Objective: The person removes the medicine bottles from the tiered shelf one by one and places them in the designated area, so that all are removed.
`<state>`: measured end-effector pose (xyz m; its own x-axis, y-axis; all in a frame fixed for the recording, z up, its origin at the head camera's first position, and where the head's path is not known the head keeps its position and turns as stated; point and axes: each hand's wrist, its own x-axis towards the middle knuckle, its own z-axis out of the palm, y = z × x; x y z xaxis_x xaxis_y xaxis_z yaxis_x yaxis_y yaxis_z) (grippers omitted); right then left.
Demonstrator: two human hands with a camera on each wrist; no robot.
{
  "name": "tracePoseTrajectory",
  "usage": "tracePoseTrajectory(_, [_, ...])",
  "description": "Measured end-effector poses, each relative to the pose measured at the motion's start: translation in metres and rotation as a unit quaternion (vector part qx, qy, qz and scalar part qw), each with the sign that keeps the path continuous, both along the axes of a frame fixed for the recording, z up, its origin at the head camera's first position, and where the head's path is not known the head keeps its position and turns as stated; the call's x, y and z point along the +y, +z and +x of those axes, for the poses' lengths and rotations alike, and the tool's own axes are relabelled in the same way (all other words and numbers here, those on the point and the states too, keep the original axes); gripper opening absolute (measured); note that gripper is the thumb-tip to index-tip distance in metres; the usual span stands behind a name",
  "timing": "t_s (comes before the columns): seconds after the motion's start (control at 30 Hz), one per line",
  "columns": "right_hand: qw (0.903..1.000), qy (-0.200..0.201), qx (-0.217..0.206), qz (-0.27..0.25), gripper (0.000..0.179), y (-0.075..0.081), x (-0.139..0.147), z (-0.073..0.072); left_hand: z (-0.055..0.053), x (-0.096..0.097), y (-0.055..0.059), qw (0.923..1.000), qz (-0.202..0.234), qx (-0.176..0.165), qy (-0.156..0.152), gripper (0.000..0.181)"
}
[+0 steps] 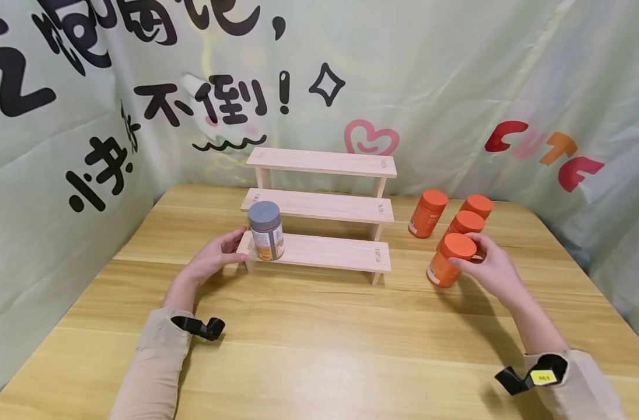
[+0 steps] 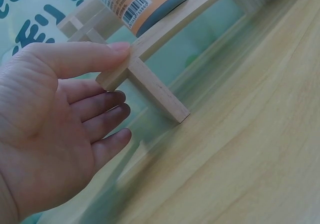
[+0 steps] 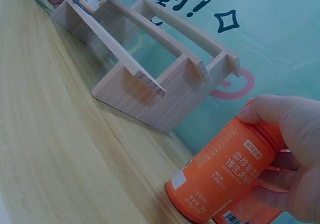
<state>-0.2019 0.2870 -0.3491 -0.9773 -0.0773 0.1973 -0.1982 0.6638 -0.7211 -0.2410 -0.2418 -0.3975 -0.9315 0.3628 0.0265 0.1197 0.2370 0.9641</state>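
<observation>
A three-tier wooden shelf (image 1: 330,252) stands on the table. On the left end of its lowest tier sits a grey-capped bottle (image 1: 266,233), upright. My left hand (image 1: 216,255) pinches the end of that tier, thumb on top and index finger below, as the left wrist view shows; its other fingers hang under the board. At the right, my right hand (image 1: 489,268) grips an orange bottle (image 3: 225,169) around its cap, thumb on the near side. The bottle's base looks to be at the table; contact cannot be told for certain.
More orange bottles stand close behind the gripped one, among them one at the back left (image 1: 427,214) and one at the back right (image 1: 478,205). A printed cloth (image 1: 429,76) hangs behind the wooden table (image 1: 319,344).
</observation>
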Motion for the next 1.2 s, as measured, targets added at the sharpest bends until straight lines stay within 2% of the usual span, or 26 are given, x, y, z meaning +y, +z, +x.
tracePoseTrajectory(0.33, [0.9996, 0.008, -0.008, 0.025, 0.063, 0.005, 0.004, 0.001, 0.0, -0.001, 0.0, 1.0, -0.002, -0.001, 0.0, 0.077])
tracePoseTrajectory(0.57, [0.9995, -0.001, -0.016, 0.027, 0.071, 0.013, 0.007, 0.002, 0.0, 0.0, -0.001, 1.0, -0.001, -0.002, 0.003, 0.077])
tracePoseTrajectory(0.73, [0.9998, 0.006, 0.017, -0.004, 0.061, 0.018, 0.007, 0.002, 0.0, 0.0, -0.001, 1.0, -0.001, 0.0, 0.001, 0.076])
tracePoseTrajectory(0.87, [0.999, 0.002, 0.041, -0.016, 0.056, 0.026, 0.004, 0.001, 0.0, 0.0, 0.0, 1.0, 0.001, 0.001, 0.0, 0.076])
tracePoseTrajectory(1.2, [0.9991, -0.008, 0.04, -0.015, 0.054, 0.052, -0.017, 0.0, 0.002, 0.0, 0.001, 1.0, -0.008, 0.002, 0.001, 0.077])
